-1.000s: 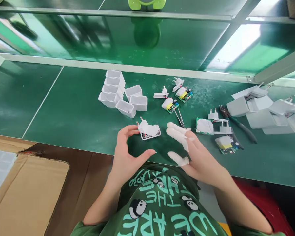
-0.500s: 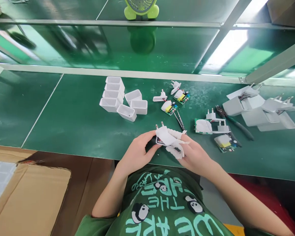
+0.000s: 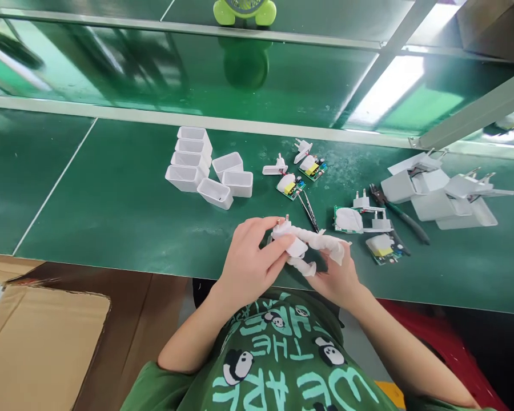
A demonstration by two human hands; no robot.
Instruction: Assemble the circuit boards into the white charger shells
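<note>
Between my hands is a white power adapter [image 3: 297,247], its two-pin plug pointing away from me. My left hand [image 3: 251,254] grips its left side, thumb on top of the plug piece and fingers around the far edge. White wrappings cover fingers of my right hand [image 3: 338,277], which holds the adapter from the right; its underside is hidden. Just beyond lie tweezers [image 3: 309,211] beside a circuit board [image 3: 290,186] wired to a plug piece [image 3: 276,169]. Another board [image 3: 312,168] with a plug piece [image 3: 302,149] sits farther back.
Open white cases [image 3: 184,177] stand to the left. On the right are more boards [image 3: 349,220], cutting pliers [image 3: 400,214] and several cases with plug pieces [image 3: 432,200]. A metal rail [image 3: 240,125] runs behind. A green fan [image 3: 245,11] stands at the top; cardboard [image 3: 43,342] is lower left.
My left hand has shifted from the adapter's side to over its top, thumb now on the plug piece. My right hand's wrapped fingers have spread somewhat. The camera view has shifted slightly.
</note>
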